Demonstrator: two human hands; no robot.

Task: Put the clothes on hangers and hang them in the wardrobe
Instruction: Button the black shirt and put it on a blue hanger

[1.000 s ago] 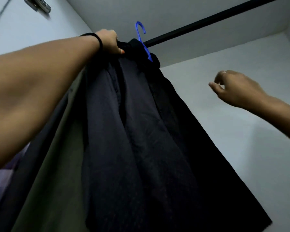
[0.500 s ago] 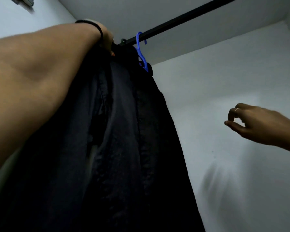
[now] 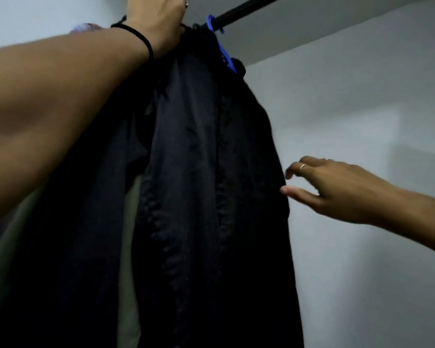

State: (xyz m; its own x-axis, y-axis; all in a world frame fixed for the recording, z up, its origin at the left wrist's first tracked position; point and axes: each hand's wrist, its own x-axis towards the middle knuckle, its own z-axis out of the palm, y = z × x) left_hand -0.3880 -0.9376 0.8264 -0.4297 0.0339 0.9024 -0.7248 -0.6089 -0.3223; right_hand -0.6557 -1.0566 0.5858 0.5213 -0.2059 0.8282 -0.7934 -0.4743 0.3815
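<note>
The blue hanger [image 3: 222, 50] hooks over the rail [image 3: 246, 8], carrying the black garment [image 3: 194, 172]. The left hand [image 3: 156, 23] grips the garment's top beside the hook; the right hand [image 3: 334, 189], fingers loose and holding nothing, nears its edge. This piece looks hung; only straightening seems left.

The left hand [image 3: 156, 21] fingertips are cut off at twelve o'clock; its grip is unclear. Black garment [image 3: 199, 184] hides most of the blue hanger [image 3: 221, 49].
</note>
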